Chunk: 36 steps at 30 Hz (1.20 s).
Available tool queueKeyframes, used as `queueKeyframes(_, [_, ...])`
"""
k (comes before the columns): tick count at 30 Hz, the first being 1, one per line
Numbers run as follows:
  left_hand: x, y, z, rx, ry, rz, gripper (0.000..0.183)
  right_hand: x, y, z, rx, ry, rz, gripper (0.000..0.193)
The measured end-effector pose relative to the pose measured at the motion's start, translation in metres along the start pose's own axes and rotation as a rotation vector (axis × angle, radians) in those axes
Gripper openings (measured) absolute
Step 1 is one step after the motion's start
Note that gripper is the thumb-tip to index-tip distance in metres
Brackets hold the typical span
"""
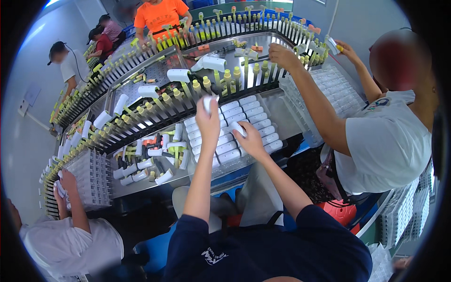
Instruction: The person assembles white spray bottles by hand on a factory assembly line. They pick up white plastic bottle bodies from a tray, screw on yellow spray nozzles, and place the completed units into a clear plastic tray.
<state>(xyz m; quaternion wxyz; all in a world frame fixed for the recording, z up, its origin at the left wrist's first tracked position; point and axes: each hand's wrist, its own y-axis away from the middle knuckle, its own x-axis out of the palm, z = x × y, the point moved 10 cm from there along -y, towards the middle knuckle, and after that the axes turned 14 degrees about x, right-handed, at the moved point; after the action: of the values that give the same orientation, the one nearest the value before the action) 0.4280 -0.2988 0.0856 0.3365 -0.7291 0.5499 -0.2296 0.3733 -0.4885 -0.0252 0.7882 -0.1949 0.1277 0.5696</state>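
Observation:
My left hand (208,123) is raised over the left part of a clear plastic tray (225,171), its fingers closed round a white plastic casing (209,104). Lower and to the right, my right hand (250,141) grips a second white casing (238,129) just above the tray. Rows of similar white, round-ended casings (268,139) fill much of this tray. Beyond my left hand runs a black rack of upright posts with yellow-green caps (206,82). Another white casing (179,75) lies tilted on top of posts there.
Loose white, yellow-green and orange parts (150,152) are heaped left of the tray. Stacked clear trays (89,181) stand farther left, and more trays (329,91) to the right. A co-worker's arm (319,98) reaches over the rack on the right; another person (70,235) works at left.

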Motion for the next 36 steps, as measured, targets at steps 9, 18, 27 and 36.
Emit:
queueKeyframes(9, [0.084,-0.151,0.015,-0.011,-0.242,0.067,0.049,0.000,0.002,0.009,-0.026,0.046,0.003,0.042])
queueKeyframes(18, [0.079,-0.175,0.054,0.093,-0.710,0.640,0.053,0.003,-0.002,0.003,-0.033,0.048,0.016,0.044])
queueKeyframes(27, [0.006,-0.166,0.037,0.341,-0.977,0.551,0.043,-0.071,-0.039,0.084,-0.247,-0.101,-0.255,0.039])
queueKeyframes(36, [-0.084,-0.164,0.011,0.586,-1.118,0.406,0.037,-0.091,-0.139,0.199,-0.619,0.541,-0.223,0.042])
